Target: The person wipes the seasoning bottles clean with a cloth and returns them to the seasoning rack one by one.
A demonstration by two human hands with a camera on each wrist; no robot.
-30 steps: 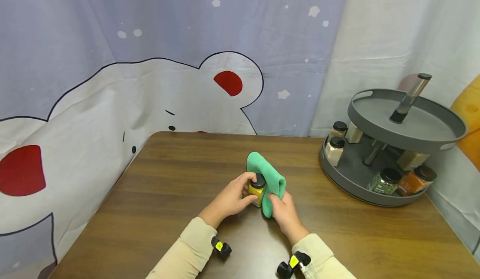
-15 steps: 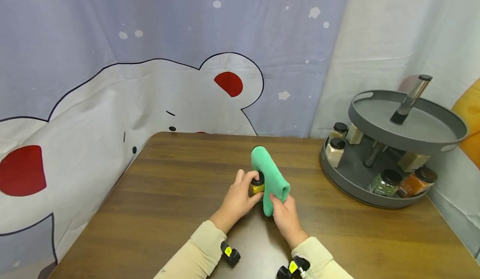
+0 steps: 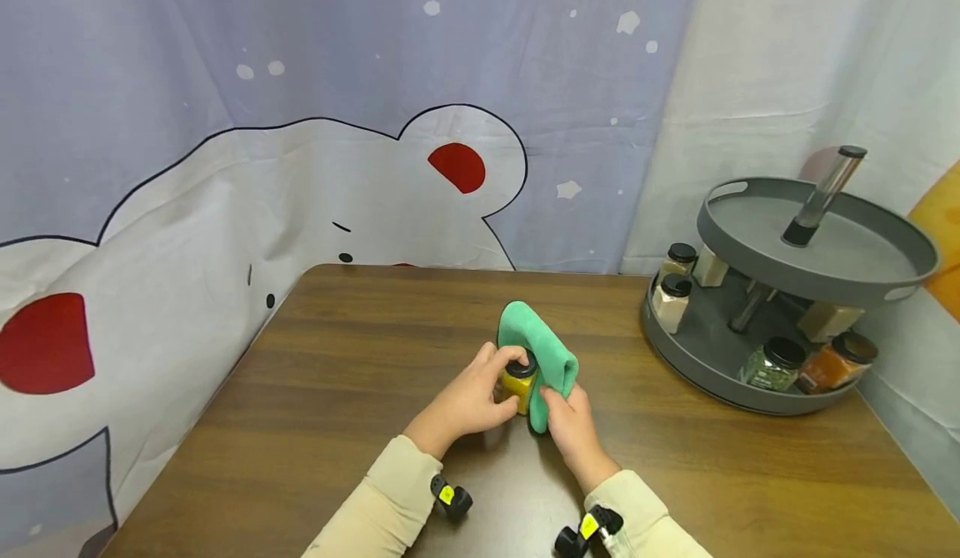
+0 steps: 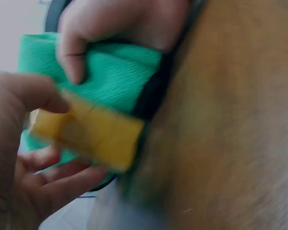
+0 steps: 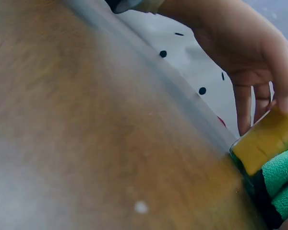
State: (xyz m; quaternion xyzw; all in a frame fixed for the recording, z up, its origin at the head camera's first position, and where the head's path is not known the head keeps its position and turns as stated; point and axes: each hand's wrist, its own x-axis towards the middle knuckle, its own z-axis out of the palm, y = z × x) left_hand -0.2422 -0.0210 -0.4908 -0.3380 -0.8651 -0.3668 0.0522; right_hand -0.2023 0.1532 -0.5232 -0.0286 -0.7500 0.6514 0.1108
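My left hand (image 3: pixel 467 398) grips a small spice jar (image 3: pixel 517 388) with yellow contents and a black lid, fingers at the lid and thumb lower down. The right hand (image 3: pixel 576 431) pinches a folded green cloth (image 3: pixel 542 343) by its near end. That cloth lies along the jar's right side and stretches behind it. In the left wrist view the yellow jar (image 4: pixel 98 134) sits between thumb and fingers, with the green cloth (image 4: pixel 117 76) beside it. The right wrist view shows the jar (image 5: pixel 266 139) close to the tabletop, its upper part cut off by the frame edge.
A grey two-tier turntable rack (image 3: pixel 697 365) stands at the right. Its lower tier bears several black-lidded spice jars, among them a green one (image 3: pixel 771 366) and an orange one (image 3: pixel 836 365). The wooden table (image 3: pixel 337 358) meets a printed curtain (image 3: pixel 360 175) behind.
The left hand and jar move up slightly by half a second ago, then come back down. The cloth rises and drops with them, and more of the yellow jar shows now.
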